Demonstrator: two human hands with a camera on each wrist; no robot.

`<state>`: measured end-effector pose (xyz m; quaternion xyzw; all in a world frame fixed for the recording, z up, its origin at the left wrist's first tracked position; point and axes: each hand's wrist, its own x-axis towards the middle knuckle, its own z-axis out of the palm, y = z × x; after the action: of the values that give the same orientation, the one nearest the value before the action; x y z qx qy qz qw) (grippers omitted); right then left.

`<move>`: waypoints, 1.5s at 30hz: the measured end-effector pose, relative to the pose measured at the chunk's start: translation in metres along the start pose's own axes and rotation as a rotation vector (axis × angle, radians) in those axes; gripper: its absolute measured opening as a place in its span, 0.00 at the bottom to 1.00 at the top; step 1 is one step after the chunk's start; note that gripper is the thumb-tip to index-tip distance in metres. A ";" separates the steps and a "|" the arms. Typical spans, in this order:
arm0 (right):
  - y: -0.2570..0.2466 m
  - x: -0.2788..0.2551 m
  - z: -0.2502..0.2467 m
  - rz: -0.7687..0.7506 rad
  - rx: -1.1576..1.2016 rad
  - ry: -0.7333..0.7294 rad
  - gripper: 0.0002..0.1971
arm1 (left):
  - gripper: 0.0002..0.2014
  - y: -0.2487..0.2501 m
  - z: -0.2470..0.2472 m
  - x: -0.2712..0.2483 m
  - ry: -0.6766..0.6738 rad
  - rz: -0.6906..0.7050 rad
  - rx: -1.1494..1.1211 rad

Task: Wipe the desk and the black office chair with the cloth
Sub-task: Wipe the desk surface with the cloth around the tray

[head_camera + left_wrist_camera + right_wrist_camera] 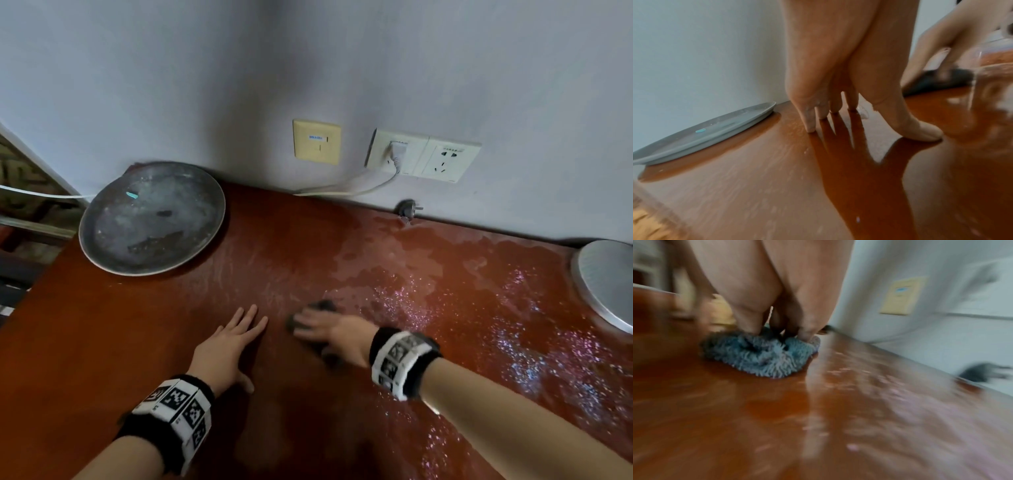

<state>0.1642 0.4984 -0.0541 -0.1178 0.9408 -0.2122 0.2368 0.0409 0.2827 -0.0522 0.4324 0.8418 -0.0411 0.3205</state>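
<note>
The reddish-brown desk (137, 325) fills the lower part of the head view. A shaggy grey-blue cloth (323, 304) (764, 356) lies bunched near its middle. My right hand (322, 329) (777, 296) lies on top of the cloth with fingers stretched out, pressing it onto the wood; the picture is blurred around it. Just left of it, my left hand (246, 325) (838, 97) rests flat on the bare desk with fingers straight, holding nothing. The cloth (937, 81) also shows under the right hand in the left wrist view. No black office chair is in view.
A round grey metal plate (150, 219) (694, 134) sits at the desk's back left by the wall. Another round metal piece (606, 281) lies at the right edge. A wet, speckled patch (411, 260) covers the right half. Wall sockets (424, 156), a white cable (359, 186) and a loose plug (407, 208) are behind.
</note>
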 end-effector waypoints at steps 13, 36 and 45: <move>0.001 -0.023 0.000 -0.037 -0.112 -0.084 0.31 | 0.48 0.011 -0.037 0.022 0.022 -0.050 0.012; 0.081 0.010 -0.061 0.393 0.071 0.107 0.38 | 0.62 0.029 -0.085 0.125 0.018 -0.102 -0.046; 0.076 0.057 -0.074 0.463 0.027 0.165 0.33 | 0.66 0.032 -0.086 0.135 0.031 -0.135 -0.005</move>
<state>0.0690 0.5730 -0.0522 0.1218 0.9559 -0.1738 0.2032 -0.0348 0.4272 -0.0547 0.3746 0.8739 -0.0537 0.3050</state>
